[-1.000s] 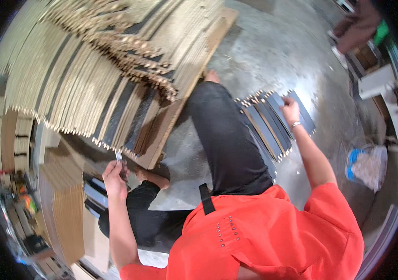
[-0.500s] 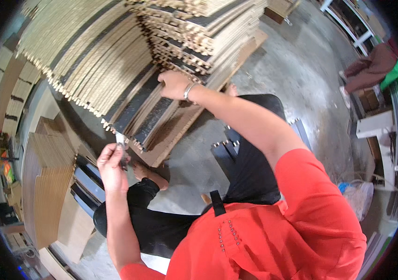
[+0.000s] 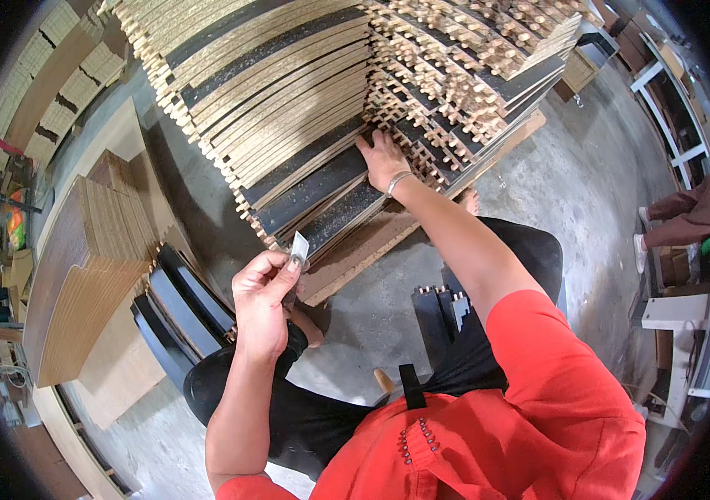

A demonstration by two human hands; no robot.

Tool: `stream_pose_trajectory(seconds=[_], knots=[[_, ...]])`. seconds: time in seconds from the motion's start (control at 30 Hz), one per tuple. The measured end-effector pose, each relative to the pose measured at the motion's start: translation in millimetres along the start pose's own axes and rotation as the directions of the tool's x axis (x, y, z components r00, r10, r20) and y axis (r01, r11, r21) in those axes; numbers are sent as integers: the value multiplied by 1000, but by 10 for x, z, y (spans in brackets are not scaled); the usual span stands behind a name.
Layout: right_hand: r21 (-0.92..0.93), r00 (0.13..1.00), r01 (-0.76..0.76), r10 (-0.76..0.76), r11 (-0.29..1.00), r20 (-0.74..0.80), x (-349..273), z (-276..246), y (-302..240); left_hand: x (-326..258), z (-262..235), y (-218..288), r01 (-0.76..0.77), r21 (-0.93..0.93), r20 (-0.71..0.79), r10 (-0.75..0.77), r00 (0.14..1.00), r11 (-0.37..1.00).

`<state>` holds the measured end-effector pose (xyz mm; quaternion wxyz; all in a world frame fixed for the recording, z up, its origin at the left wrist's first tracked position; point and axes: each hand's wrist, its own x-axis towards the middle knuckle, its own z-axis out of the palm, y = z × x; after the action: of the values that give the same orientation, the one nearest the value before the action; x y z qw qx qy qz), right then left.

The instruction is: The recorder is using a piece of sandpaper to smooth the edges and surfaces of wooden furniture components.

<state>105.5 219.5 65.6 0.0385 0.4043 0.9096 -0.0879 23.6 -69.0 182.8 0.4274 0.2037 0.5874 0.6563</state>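
Note:
My left hand (image 3: 261,292) is closed around a small scraper with a flat pale metal blade (image 3: 300,247), its handle mostly hidden in my fingers. The blade points up beside the near left end of a stack of slats. My right hand (image 3: 386,160) lies with fingers apart on the far end of a dark slat (image 3: 315,188) low in that stack. The slats are pale wood boards (image 3: 280,108) with some black ones between, and short wooden pegs (image 3: 213,163) stick out from their ends.
A second stack of pegged boards (image 3: 471,83) adjoins at the right. Both rest on a wooden base board (image 3: 363,260). Curved brown panels (image 3: 92,250) and dark curved pieces (image 3: 192,292) stand at left. More dark pieces (image 3: 436,312) lie by my leg. Another person's legs (image 3: 684,215) show far right.
The view has shifted, so the stacks sit farther right. My left hand has raised the scraper near the slat ends; the fingers of my right hand have spread from a curled grip.

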Motion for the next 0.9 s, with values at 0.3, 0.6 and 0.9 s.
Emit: stream_pose_trajectory(seconds=[0.3, 0.6, 0.9], knots=[[71, 973, 216, -221, 974, 61, -566, -400, 224, 39, -65, -50, -55, 30, -9, 56, 998, 998], [685, 761, -472, -136, 555, 634, -1873, -679, 686, 37, -155, -31, -140, 36, -18, 141, 990, 989], [541, 542, -824, -43, 168, 839, -2382, 60, 457, -72, -149, -208, -200, 75, -62, 204, 977, 977]])
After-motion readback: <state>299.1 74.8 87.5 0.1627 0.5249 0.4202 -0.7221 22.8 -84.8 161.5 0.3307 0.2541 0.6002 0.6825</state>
